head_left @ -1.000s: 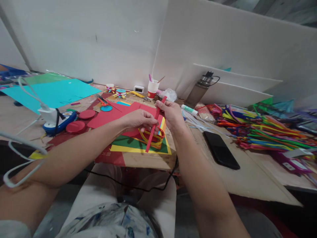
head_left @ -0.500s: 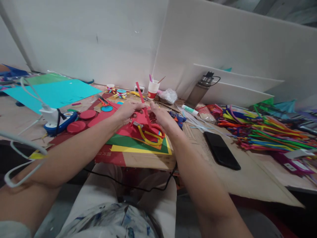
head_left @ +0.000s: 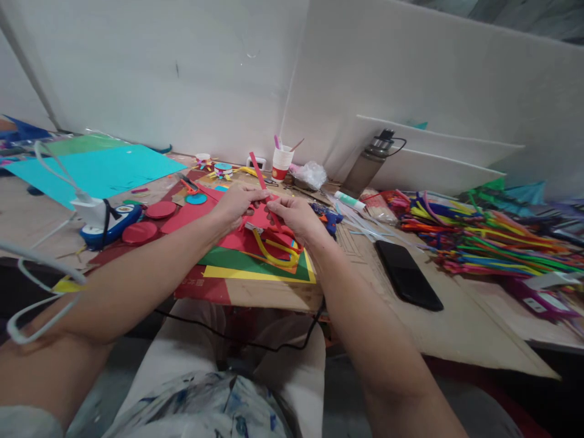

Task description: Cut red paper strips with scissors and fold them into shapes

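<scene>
A narrow red paper strip [head_left: 257, 169] slants between my hands above the stacked coloured sheets. My left hand [head_left: 236, 205] pinches it with thumb and forefinger. On the strip's lower part, the fingers of my right hand [head_left: 294, 216] are closed too. Below them lie red paper [head_left: 191, 224], a green sheet [head_left: 223, 260] and a yellow sheet [head_left: 255, 275]. Scissors with yellow handles [head_left: 274, 261] rest on the pile, just under my hands. Left of the pile are two red discs [head_left: 140, 233] and a small blue disc [head_left: 196, 199].
A black phone [head_left: 407, 275] lies on cardboard at right, with many pipe cleaners [head_left: 493, 237] beyond. At the back stand a paper cup [head_left: 282, 164], a bottle [head_left: 368, 163] and a glue stick [head_left: 350, 201]. A blue power socket [head_left: 112, 227] with cables sits left, near a cyan sheet [head_left: 104, 176].
My right hand has closed its fingers onto the red strip, where before they were raised and extended beside it. My left hand stays nearly in place.
</scene>
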Motion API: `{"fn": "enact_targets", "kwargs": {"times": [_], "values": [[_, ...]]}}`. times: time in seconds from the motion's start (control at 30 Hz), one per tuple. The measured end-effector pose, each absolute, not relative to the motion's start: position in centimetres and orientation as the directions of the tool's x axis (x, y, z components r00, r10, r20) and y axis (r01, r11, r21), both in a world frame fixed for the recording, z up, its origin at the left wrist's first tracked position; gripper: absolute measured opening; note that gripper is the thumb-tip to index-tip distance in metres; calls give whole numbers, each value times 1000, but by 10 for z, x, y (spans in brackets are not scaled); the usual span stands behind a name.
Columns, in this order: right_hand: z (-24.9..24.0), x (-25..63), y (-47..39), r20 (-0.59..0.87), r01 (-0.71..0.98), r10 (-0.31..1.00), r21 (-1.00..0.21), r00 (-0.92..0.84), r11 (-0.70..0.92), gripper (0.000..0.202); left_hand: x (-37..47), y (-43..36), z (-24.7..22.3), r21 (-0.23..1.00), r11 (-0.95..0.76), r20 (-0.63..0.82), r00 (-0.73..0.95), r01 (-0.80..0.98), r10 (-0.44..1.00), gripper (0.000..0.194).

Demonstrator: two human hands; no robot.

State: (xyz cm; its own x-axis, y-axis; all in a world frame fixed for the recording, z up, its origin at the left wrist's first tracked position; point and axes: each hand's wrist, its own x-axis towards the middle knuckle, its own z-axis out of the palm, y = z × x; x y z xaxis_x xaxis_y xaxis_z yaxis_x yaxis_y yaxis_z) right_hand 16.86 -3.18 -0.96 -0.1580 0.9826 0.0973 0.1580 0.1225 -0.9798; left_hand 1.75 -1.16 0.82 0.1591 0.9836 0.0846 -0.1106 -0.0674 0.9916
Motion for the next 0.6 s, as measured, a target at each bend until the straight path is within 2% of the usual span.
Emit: {"fn": "enact_targets", "kwargs": {"times": [0.23, 0.4, 0.6], "values": [[-4, 165, -38, 38, 195, 989, -979, -146, 66, 19, 7, -1, 16, 980, -32, 40, 37, -195, 999, 10], [2, 162, -44, 1, 218, 988, -975, -151, 34, 22, -1, 7, 17, 976, -16, 23, 29, -218, 999, 11], [5, 160, -46, -78, 167, 983, -985, -167, -49, 25, -30, 25, 24, 989, 21, -36, -104, -144, 994, 6]]}}
